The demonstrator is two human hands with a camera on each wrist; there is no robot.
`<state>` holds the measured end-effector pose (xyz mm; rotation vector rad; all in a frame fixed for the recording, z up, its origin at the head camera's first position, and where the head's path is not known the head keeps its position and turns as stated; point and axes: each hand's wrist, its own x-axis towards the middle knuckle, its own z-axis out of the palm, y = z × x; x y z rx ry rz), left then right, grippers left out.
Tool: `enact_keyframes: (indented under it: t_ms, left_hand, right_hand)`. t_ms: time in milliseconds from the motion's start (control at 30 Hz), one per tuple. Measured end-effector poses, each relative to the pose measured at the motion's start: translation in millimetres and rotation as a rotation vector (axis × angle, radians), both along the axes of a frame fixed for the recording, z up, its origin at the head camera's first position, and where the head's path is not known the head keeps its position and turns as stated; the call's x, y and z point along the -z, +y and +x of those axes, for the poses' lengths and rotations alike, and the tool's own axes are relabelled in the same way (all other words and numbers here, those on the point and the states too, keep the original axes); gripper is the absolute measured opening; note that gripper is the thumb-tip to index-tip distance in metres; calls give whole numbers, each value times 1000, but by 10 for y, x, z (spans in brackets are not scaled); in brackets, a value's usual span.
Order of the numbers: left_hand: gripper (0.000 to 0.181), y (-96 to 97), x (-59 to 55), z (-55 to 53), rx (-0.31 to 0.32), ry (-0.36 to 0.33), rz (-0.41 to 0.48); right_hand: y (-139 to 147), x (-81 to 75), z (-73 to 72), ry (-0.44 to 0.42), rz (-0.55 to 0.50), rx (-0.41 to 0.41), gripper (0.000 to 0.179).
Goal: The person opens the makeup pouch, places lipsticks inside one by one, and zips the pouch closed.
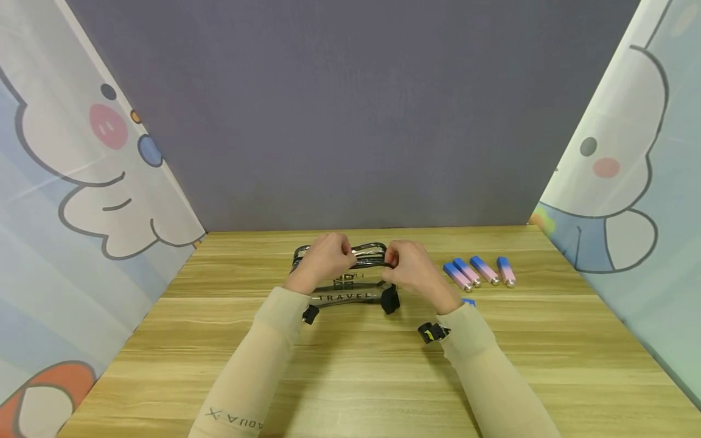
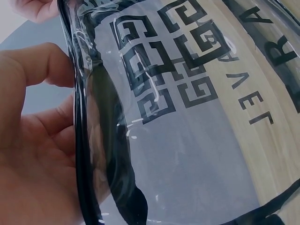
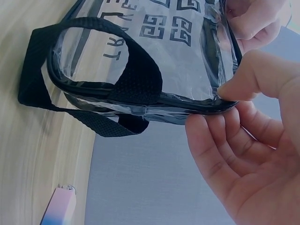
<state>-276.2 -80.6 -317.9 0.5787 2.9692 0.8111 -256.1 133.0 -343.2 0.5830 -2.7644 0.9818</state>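
Note:
A clear plastic pouch (image 1: 345, 297) with black piping, a black square motif and the word TRAVEL stands on the wooden table. My left hand (image 1: 327, 258) pinches its upper edge left of the middle; in the left wrist view the thumb and fingers meet at the black piping (image 2: 82, 140). With thumb and fingertips, my right hand (image 1: 411, 267) grips the upper right corner. A black webbing strap (image 3: 140, 70) loops from the pouch's end, just below that hand. Through the clear wall (image 2: 187, 150) no contents show.
Several blue-and-pink sticks (image 1: 484, 270) with silver ends lie right of the pouch. Another blue end (image 1: 468, 302) peeks out by the right sleeve, mostly hidden. A grey panel (image 1: 350, 121) rises behind the table, with cartoon-printed curtains (image 1: 613, 146) at both sides.

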Motion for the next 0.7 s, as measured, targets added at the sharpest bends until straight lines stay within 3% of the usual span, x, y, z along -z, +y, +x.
enact_keyframes:
  t_ms: [500, 700]
  left_hand:
    - [33, -24, 16, -11, 28, 27, 24]
    - [29, -40, 5, 1, 15, 22, 20]
  right_hand:
    - [0, -26, 22, -12, 13, 5, 11]
    - [-4, -40, 30, -17, 14, 8, 11]
